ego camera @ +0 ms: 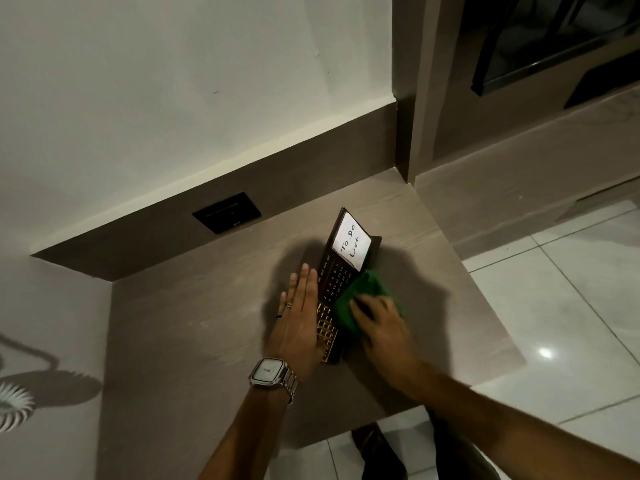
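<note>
My left hand is flat, fingers straight and close together, with the palm edge pressed against the left long side of the dark calendar board. It grips nothing. There is a ring on one finger and a silver watch on the wrist.

My right hand lies on the green cloth, which is bunched on the right side of the board and covers part of its face. That hand is blurred. One finger reaches out over the cloth, but I cannot tell whether the others curl round the cloth or just press on it.

The board lies on the brown shelf, near its back right part and running diagonally away from me. Its far end is tilted up and holds a white note reading "To Do List". The middle shows rows of numbers and month labels. The near end has a gold grid between my two hands.

A black wall plate sits in the brown strip behind the shelf, well apart from the board. The white tiled floor is to the right and below. A dark shoe shows under the shelf's front edge. A white ribbed round thing sits at the far left edge, cut off by the frame.
</note>
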Tool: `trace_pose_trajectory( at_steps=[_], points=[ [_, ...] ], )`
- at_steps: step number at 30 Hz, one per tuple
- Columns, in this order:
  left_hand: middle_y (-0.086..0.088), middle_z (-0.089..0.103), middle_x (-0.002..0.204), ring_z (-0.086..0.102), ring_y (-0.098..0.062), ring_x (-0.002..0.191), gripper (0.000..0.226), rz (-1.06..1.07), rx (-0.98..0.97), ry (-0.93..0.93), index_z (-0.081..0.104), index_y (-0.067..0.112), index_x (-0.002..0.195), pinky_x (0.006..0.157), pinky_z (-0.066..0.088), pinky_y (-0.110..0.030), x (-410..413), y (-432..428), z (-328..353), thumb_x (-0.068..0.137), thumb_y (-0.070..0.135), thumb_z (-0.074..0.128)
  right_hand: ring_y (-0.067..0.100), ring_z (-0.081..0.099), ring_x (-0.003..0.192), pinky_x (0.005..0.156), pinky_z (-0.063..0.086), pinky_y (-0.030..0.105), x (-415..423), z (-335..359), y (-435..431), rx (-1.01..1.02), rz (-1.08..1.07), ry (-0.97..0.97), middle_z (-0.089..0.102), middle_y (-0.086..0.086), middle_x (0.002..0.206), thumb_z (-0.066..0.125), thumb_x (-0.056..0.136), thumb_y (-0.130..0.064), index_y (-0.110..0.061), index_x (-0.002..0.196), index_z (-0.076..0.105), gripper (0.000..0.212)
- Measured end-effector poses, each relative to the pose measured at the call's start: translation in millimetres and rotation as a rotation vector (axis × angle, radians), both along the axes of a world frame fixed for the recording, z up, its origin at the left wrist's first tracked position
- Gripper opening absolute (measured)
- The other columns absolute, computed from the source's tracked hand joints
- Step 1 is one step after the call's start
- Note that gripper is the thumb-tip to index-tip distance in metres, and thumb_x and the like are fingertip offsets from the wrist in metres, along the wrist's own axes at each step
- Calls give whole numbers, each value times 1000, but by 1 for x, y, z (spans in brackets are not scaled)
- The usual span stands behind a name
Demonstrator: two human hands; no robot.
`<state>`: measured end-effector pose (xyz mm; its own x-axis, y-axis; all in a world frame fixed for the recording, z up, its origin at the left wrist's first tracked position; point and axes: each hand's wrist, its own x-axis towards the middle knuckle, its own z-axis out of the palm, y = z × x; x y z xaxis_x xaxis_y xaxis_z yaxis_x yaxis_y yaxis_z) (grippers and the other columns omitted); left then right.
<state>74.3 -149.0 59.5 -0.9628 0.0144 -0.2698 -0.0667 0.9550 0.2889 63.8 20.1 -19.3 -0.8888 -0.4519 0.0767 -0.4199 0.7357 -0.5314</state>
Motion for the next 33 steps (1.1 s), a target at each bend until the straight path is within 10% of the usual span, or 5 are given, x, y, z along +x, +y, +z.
trace_pose_trajectory(
  at_steps=[11, 21, 33],
  points=[
    [5, -28, 159, -24, -16, 146, 120, 1, 16, -11, -28, 27, 143, 122, -7, -40, 3, 1, 2, 78, 14, 72, 30, 42, 115, 88, 49, 42, -136, 17, 20, 122, -336, 80, 46, 13, 136, 53, 89, -2, -14, 140, 45, 53],
    [9, -32, 153, -24, -17, 146, 119, 11, 30, -18, -29, 28, 141, 120, -9, -41, -1, 1, 0, 79, 13, 71, 22, 46, 101, 64, 53, 32, 79, -6, -15, -57, 212, -17, 59, 4, 113, 86, 61, -22, -18, 119, 62, 63],
    [6, -29, 157, -25, -16, 146, 120, 18, 33, -2, -25, 25, 146, 121, -8, -40, 1, 0, -1, 77, 11, 72, 33, 41, 119, 89, 51, 46, -24, 7, -5, 22, -124, 10, 47, 16, 134, 65, 81, -4, -13, 139, 47, 62]
  ],
)
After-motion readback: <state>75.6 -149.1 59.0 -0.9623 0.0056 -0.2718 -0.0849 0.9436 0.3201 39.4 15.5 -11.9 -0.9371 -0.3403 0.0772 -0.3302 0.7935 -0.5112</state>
